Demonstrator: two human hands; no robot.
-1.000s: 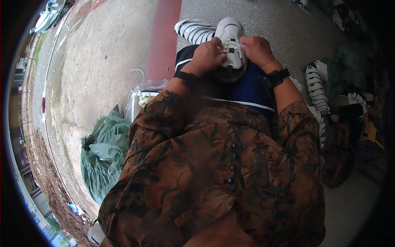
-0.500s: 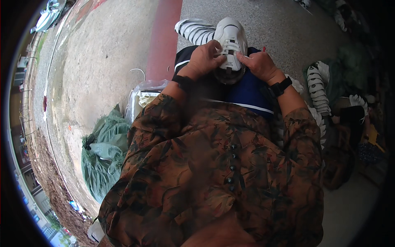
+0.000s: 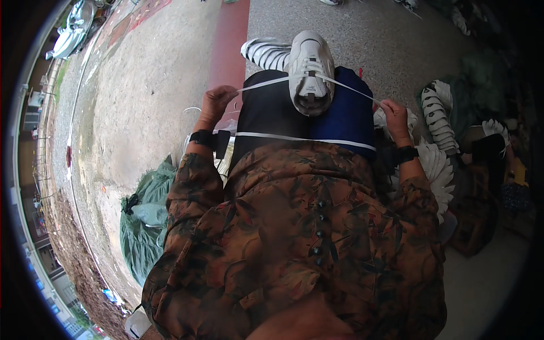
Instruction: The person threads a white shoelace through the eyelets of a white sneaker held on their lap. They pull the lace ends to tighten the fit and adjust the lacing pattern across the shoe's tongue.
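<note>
A white sneaker (image 3: pixel 310 54) rests on my lap between my thighs, its toe pointing away and its opening toward me. Two white lace ends run out from its tongue, stretched taut to either side. My left hand (image 3: pixel 218 103) is closed on the left shoelace (image 3: pixel 263 85), out past my dark trouser leg. On the other side, my right hand (image 3: pixel 395 117) pinches the right shoelace (image 3: pixel 352 89) beside my blue thigh. Both hands are well apart from the shoe.
Beyond my left knee lies a row of stacked white shoe parts (image 3: pixel 266 51). More stacks (image 3: pixel 439 116) stand at the right, with a fanned white pile (image 3: pixel 433 175) nearer me. A green mesh sack (image 3: pixel 144 221) sits at the left on concrete.
Both hands have moved from the shoe's tongue outward and toward me, drawing the two lace ends out straight. The sneaker stays on my lap, shifted slightly left.
</note>
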